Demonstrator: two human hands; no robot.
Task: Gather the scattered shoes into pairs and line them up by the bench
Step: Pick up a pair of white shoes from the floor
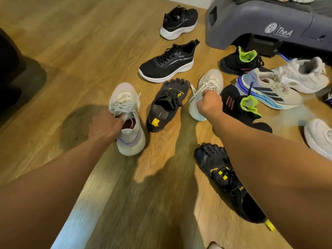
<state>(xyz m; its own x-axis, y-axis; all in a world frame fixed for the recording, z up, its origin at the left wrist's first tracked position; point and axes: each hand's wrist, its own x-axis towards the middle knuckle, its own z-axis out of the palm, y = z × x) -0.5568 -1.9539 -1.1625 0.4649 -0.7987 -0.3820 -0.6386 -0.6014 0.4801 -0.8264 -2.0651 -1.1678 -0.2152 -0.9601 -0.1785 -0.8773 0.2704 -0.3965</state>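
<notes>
My left hand (106, 127) grips the collar of a pale grey sneaker (125, 105) with white laces, left of centre. My right hand (209, 103) grips its matching pale sneaker (210, 81) at the opening. Between them lies a black toe shoe (167, 103) with yellow tabs; its mate (221, 177) lies under my right forearm. Two black sneakers with white soles (168, 63) (179, 22) sit farther back. The grey bench (260, 24) stands at the top right.
Right of my right hand are two black shoes with neon green lining (240, 63) (246, 108), a beige striped trainer (267, 88), and white sneakers (305, 74) (319, 137). A dark object (10, 72) stands at the left. Wooden floor (80, 42) stretches to the upper left.
</notes>
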